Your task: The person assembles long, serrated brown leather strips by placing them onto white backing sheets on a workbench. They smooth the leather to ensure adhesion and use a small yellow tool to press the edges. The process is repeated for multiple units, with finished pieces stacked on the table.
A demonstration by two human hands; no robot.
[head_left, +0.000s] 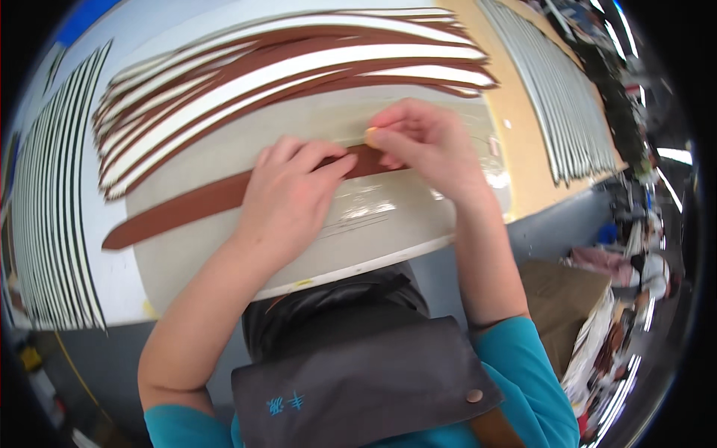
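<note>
A long brown leather strap (179, 213) with a tapered left end lies across the grey work board (418, 216). My left hand (287, 194) rests over its middle, fingers bent and the thumb by the strap's upper edge, holding it. Farther right, my right hand (433, 145) is closed in a pinch above the strap. A tiny yellowish spot (370, 136) shows at its fingertips; whether this is a held piece or something worn on the finger is unclear. The strap's right end is partly hidden beneath this hand.
Beyond the board lies a pile of brown and white strips (299, 67). Dark-edged pale strips (63, 201) stand in a row at far left, and grey strips (556, 97) lie at far right. A brown covered stack (556, 302) sits lower right; a person (653, 276) is behind it.
</note>
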